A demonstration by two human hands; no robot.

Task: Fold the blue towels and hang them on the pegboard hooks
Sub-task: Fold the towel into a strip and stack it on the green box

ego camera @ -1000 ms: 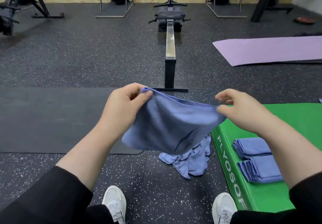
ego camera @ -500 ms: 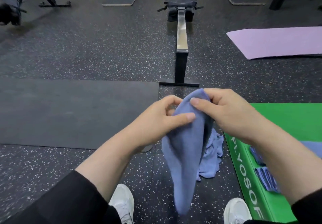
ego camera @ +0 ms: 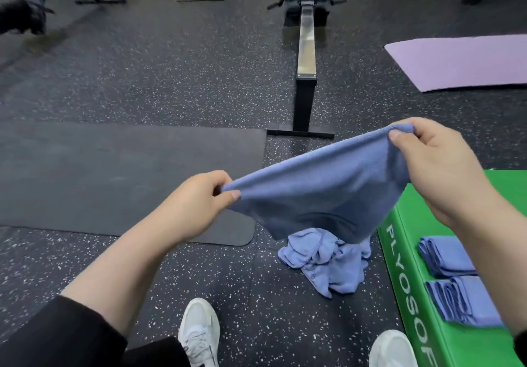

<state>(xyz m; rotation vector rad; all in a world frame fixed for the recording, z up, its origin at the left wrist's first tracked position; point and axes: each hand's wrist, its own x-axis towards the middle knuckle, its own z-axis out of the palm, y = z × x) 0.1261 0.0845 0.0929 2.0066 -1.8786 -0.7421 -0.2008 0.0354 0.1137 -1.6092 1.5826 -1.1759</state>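
Matt, soft blue cloth towel (ego camera: 319, 192); speckled, perhaps rubber, floor (ego camera: 176, 75).

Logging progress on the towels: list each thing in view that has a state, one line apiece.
Held towel: stretched in the air between both hands, sagging in the middle.
Left hand: pinches one end of it.
Right hand: pinches the other end, higher up.
Towel heap: crumpled on the floor, unfolded.
Folded towels: two stacks lying on the green box.
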